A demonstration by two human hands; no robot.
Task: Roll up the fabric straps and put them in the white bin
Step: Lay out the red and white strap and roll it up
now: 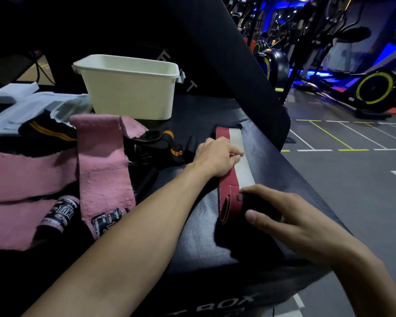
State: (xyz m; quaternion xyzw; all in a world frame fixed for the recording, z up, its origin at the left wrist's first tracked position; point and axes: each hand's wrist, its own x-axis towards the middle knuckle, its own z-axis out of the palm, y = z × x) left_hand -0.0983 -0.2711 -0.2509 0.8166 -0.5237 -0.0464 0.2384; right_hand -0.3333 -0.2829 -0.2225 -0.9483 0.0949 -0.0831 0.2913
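Note:
A red and white strap (pixel 236 172) lies stretched out on the black padded box (pixel 268 145), its near end curled into a small roll. My right hand (pixel 281 216) grips that roll between thumb and fingers. My left hand (pixel 217 156) presses flat on the strap farther along. The white bin (pixel 128 88) stands behind, on the box's far side. Pink straps (pixel 101 161) and black straps with orange trim (pixel 162 145) lie in a heap to the left.
White foam pieces (pixel 21 108) sit at the far left. A slanted black pad (pixel 226 60) rises behind the bin. To the right, beyond the box edge, lies the gym floor (pixel 352 179) with exercise bikes (pixel 364 88).

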